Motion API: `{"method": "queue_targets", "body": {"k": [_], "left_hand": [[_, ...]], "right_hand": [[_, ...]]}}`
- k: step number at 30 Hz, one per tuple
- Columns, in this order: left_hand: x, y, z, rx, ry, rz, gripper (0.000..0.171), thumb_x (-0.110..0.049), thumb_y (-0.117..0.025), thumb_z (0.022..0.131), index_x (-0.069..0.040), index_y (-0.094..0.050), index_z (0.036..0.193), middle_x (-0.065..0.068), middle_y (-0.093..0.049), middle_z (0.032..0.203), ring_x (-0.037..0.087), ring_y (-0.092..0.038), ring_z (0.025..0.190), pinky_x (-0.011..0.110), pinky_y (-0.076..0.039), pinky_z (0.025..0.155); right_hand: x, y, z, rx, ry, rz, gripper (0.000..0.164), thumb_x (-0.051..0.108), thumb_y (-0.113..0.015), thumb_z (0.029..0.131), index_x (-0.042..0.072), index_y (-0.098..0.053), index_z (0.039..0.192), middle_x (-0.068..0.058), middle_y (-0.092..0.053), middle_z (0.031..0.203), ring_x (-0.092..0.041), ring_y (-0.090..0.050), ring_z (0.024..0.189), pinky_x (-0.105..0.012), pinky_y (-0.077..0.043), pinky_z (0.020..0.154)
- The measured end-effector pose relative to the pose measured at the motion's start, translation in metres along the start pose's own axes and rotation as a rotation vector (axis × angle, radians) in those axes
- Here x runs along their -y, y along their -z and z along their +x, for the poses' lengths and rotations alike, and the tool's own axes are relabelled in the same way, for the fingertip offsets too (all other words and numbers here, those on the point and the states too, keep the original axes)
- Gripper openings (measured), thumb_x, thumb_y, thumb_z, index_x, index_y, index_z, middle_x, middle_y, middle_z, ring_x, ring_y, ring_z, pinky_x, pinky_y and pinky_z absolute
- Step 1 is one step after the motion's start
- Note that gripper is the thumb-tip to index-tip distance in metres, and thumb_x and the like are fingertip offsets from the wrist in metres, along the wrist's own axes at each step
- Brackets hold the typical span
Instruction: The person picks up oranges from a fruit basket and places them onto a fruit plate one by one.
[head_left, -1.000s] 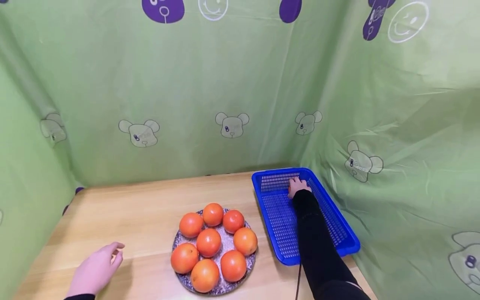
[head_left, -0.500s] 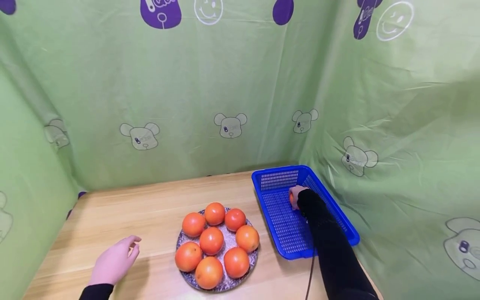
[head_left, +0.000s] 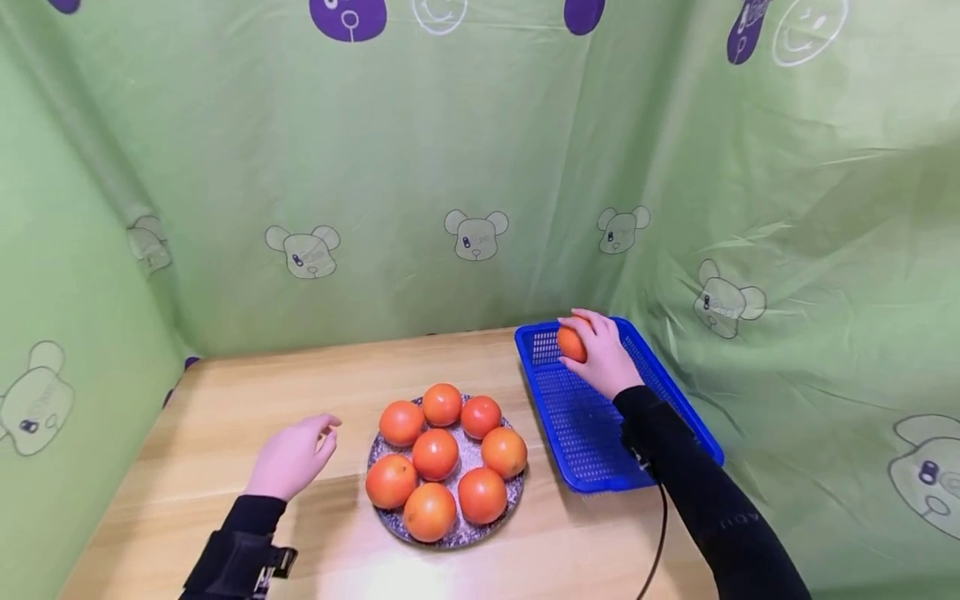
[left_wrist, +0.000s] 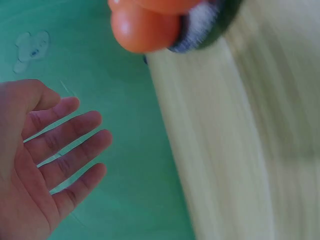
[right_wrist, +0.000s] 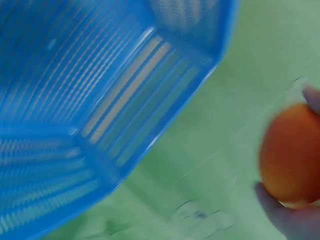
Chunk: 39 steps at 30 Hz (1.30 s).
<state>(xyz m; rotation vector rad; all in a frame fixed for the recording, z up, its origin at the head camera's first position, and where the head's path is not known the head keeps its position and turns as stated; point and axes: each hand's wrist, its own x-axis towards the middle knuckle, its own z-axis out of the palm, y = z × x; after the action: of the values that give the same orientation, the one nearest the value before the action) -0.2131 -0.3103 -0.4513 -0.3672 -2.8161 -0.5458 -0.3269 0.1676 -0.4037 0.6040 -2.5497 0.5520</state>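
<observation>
My right hand (head_left: 600, 354) grips an orange (head_left: 573, 342) between thumb and fingers, above the far part of the blue plastic basket (head_left: 558, 450). The same orange (right_wrist: 292, 155) shows at the right edge of the right wrist view, with fingertips on either side. No other fruit is visible in the basket. My left hand (head_left: 292, 454) hovers left of the plate, holding nothing, its fingers loosely bent. In the left wrist view the left hand (left_wrist: 47, 160) has its fingers spread apart. Several oranges (head_left: 435, 455) sit on a round speckled plate (head_left: 468, 450) in the middle.
The wooden table (head_left: 300, 383) carries the plate and, to its right, the basket. Green curtains (head_left: 390, 167) with bear prints stand behind and on both sides. A black cable (head_left: 662, 533) hangs from my right wrist to the table.
My right hand has lifted the orange up out of the basket, where it was low inside before. The left hand has moved right and away from me, closer to the plate.
</observation>
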Motion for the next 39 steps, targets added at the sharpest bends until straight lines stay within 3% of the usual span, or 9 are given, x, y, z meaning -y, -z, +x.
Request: {"method": "queue_targets", "body": {"k": [4,7,10,14,20,25,31,39], "left_hand": [[-0.021,0.003,0.014,-0.031,-0.044,-0.051,0.021,-0.015,-0.058,0.091,-0.006,-0.069,0.107,0.008,-0.073,0.097,0.026,-0.070,0.087,0.045,-0.055,0.074],[-0.041,0.007,0.021,-0.062,-0.072,-0.111,0.023,-0.018,-0.060,0.091,-0.008,-0.068,0.110,0.007,-0.073,0.100,0.025,-0.069,0.092,0.044,-0.055,0.077],[-0.064,0.012,0.026,-0.086,-0.115,-0.191,0.026,-0.023,-0.062,0.092,-0.011,-0.067,0.115,0.006,-0.072,0.104,0.023,-0.068,0.097,0.044,-0.054,0.083],[-0.096,0.016,0.028,-0.099,-0.199,-0.305,0.033,-0.026,-0.064,0.092,-0.011,-0.064,0.122,0.006,-0.070,0.111,0.022,-0.066,0.104,0.043,-0.052,0.089],[-0.136,0.014,0.022,-0.100,-0.324,-0.473,0.053,-0.025,-0.069,0.088,-0.011,-0.051,0.135,0.007,-0.061,0.128,0.022,-0.062,0.113,0.040,-0.053,0.092],[-0.157,0.009,0.016,-0.085,-0.350,-0.576,0.068,-0.033,-0.072,0.085,-0.013,-0.042,0.142,0.006,-0.052,0.136,0.021,-0.057,0.117,0.038,-0.055,0.090],[-0.165,0.003,0.013,-0.091,-0.344,-0.642,0.075,-0.029,-0.078,0.078,-0.015,-0.041,0.142,0.006,-0.051,0.135,0.022,-0.055,0.118,0.038,-0.054,0.092],[-0.166,0.003,0.012,-0.094,-0.311,-0.663,0.074,-0.029,-0.081,0.074,-0.017,-0.045,0.138,0.002,-0.054,0.131,0.019,-0.056,0.115,0.037,-0.054,0.090]], "right_hand": [[0.041,0.001,-0.008,-0.252,0.144,0.101,0.063,0.014,-0.085,0.069,0.011,-0.058,0.126,-0.018,-0.047,0.138,-0.043,-0.040,0.128,-0.057,-0.044,0.097],[0.071,-0.004,-0.014,-0.393,0.268,0.187,0.062,0.010,-0.085,0.066,0.007,-0.060,0.122,-0.022,-0.049,0.135,-0.046,-0.042,0.127,-0.058,-0.039,0.104],[0.099,-0.015,-0.022,-0.491,0.377,0.254,0.054,0.014,-0.081,0.070,0.004,-0.060,0.118,-0.027,-0.049,0.131,-0.050,-0.044,0.124,-0.055,-0.039,0.106],[0.135,-0.033,-0.032,-0.565,0.494,0.315,0.039,0.024,-0.072,0.084,0.003,-0.059,0.115,-0.029,-0.049,0.127,-0.048,-0.046,0.123,-0.050,-0.042,0.106],[0.170,-0.056,-0.043,-0.596,0.607,0.361,0.039,0.028,-0.066,0.090,0.000,-0.055,0.115,-0.030,-0.050,0.123,-0.044,-0.047,0.124,-0.044,-0.045,0.105],[0.182,-0.068,-0.050,-0.627,0.649,0.357,0.042,0.033,-0.064,0.092,-0.001,-0.054,0.113,-0.030,-0.051,0.119,-0.044,-0.049,0.123,-0.047,-0.045,0.103],[0.190,-0.072,-0.055,-0.644,0.673,0.371,0.036,0.029,-0.062,0.094,-0.002,-0.054,0.111,-0.030,-0.051,0.118,-0.043,-0.047,0.125,-0.045,-0.044,0.105],[0.188,-0.063,-0.058,-0.566,0.698,0.351,0.042,0.033,-0.062,0.093,-0.002,-0.053,0.115,-0.031,-0.050,0.122,-0.043,-0.046,0.126,-0.047,-0.040,0.109]]}}
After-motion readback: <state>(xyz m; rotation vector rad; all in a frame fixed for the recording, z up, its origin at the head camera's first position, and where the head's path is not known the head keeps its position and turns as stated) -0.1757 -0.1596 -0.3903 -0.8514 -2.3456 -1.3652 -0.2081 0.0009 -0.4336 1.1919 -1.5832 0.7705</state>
